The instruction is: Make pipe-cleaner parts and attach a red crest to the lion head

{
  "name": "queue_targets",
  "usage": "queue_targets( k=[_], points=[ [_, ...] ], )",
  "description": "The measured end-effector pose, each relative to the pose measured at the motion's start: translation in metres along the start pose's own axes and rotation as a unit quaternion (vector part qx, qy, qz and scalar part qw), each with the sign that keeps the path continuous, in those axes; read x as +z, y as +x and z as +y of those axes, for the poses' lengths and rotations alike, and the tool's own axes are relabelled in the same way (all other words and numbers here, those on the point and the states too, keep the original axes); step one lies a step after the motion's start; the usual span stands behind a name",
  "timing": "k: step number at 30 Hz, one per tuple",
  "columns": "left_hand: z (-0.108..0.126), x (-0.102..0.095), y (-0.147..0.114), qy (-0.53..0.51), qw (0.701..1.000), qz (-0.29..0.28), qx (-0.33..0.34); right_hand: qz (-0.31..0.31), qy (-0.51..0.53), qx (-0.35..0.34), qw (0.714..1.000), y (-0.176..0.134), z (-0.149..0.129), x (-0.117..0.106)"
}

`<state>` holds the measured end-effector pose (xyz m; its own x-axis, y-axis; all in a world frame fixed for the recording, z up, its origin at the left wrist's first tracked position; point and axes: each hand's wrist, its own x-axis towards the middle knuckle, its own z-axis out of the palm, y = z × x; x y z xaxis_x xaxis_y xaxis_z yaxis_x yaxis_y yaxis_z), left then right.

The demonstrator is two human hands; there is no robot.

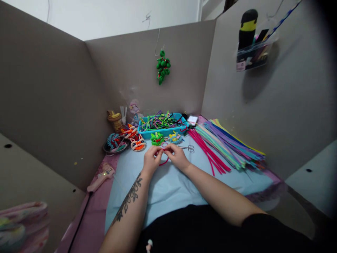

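Both hands meet over the light blue cloth (pixel 131 179). My left hand (pixel 152 159) is closed in a pinch on a pinkish-red pipe cleaner (pixel 164 162), which curves down in a loop between the hands. My right hand (pixel 177 155) pinches the same pipe cleaner close to the left fingertips. Just beyond the fingers sit a green pipe-cleaner animal head (pixel 157 139) and a blue and yellow one (pixel 175 137). Scissors (pixel 190 148) lie right of the right hand. An orange and white animal head (pixel 138 143) rests beyond the left hand.
A blue tray (pixel 163 132) of tangled pipe cleaners stands at the back. Bundled red pipe cleaners (pixel 210 153) and multicoloured ones (pixel 231 146) lie right. A glue gun (pixel 101 178) with a cord and a dark dish (pixel 116 150) are left. Grey panels (pixel 184 70) surround the table.
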<state>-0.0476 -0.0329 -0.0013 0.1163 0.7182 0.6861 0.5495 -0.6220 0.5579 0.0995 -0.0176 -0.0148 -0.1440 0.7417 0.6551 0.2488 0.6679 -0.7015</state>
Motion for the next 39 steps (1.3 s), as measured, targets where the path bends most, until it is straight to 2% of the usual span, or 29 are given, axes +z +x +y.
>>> queue_targets(
  k=[10,29,35,39],
  points=[
    [0.007,-0.003,-0.001,0.013,1.0,-0.004,-0.002,-0.03,-0.054,-0.062,0.996,-0.003,0.001,-0.002],
    [0.0,0.0,-0.002,-0.003,0.999,0.006,-0.043,-0.027,-0.121,-0.134,0.983,-0.005,-0.002,-0.003],
    [-0.004,0.001,-0.002,0.003,0.999,0.008,-0.05,-0.039,-0.111,-0.12,0.986,-0.006,-0.003,-0.002],
    [-0.001,0.001,-0.003,0.019,0.999,0.033,-0.031,-0.006,-0.083,-0.068,0.994,-0.004,-0.003,-0.002]
  ],
)
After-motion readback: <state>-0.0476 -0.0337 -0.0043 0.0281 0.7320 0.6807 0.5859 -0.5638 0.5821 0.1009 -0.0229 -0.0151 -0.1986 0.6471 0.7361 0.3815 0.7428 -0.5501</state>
